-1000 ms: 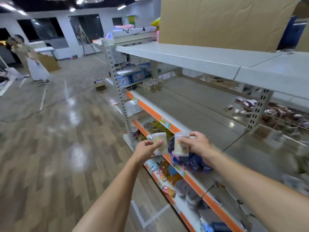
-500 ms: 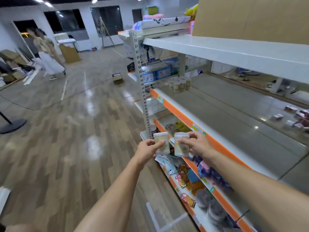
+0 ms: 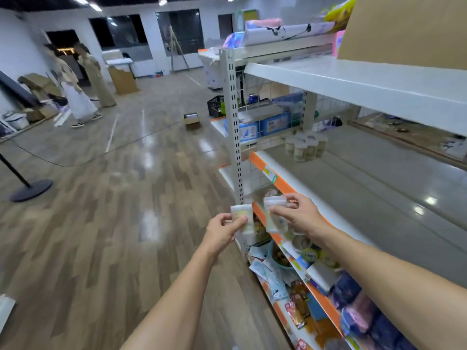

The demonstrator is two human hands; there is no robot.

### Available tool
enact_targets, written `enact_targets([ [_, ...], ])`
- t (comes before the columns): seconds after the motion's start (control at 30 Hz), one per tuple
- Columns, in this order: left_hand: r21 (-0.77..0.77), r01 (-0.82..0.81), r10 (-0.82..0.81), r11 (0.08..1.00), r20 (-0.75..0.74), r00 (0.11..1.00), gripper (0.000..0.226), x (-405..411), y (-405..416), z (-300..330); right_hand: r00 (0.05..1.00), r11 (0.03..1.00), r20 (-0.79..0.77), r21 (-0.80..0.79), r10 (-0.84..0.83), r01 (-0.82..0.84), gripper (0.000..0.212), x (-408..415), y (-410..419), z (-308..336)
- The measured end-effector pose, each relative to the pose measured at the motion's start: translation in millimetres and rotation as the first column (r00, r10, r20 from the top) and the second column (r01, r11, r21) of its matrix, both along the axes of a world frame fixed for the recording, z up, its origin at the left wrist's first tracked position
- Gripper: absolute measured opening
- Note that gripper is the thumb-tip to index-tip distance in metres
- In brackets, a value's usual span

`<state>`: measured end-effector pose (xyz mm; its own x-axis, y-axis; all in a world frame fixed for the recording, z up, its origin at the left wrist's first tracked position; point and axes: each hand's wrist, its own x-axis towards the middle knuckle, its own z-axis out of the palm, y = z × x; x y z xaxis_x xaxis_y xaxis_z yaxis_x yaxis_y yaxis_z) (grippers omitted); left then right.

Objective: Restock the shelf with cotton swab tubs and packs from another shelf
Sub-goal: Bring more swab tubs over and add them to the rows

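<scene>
1. The shelf (image 3: 379, 188) is standing on the right, and the open floor (image 3: 101, 223) is lying on the left.
2. A group of tubs (image 3: 305, 147) is sitting at the far end of the shelf.
3. The left hand (image 3: 222, 232) and right hand (image 3: 300, 214) are each holding a pack (image 3: 243, 218) before the shelf edge, side by side.
4. Two people (image 3: 80, 79) are standing far behind, on the left.

The left hand (image 3: 222, 229) grips 1 cotton swab tub (image 3: 243, 218); the right hand (image 3: 300, 214) grips a 2nd tub (image 3: 275, 214) just beside it, both upright before the orange-edged shelf (image 3: 379, 198); a cluster of like tubs (image 3: 305, 146) stands at that shelf's far end; 2 people (image 3: 80, 82) stand across the wooden floor (image 3: 101, 223).
</scene>
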<state>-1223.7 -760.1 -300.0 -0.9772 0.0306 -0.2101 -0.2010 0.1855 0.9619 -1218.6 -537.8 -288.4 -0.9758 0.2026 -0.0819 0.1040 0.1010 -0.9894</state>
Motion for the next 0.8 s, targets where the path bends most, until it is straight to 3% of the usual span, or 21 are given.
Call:
enact_targets([
  [0.17, 0.015, 0.009, -0.009, 1.0, -0.014, 1.0, 0.042, -74.7, 2.4, 2.6, 1.0, 0.999, -0.014, 0.032, -0.019, 0.019, 0.036, -69.6, 5.1, 6.4],
  [0.47, 0.031, 0.15, -0.149, 0.988, -0.01, 0.989, 0.044, -186.5, 32.0, 3.8, 0.99, 0.988, 0.028, 0.062, -0.14, 0.139, 0.049, -145.8, 30.7, 0.8],
  [0.8, -0.012, 0.453, -0.453, 0.891, -0.062, 0.889, 0.026, -317.1, 66.4, 9.5, 0.893, 0.892, 0.01, 0.065, -0.45, 0.448, 0.024, -230.5, 35.2, -5.6],
])
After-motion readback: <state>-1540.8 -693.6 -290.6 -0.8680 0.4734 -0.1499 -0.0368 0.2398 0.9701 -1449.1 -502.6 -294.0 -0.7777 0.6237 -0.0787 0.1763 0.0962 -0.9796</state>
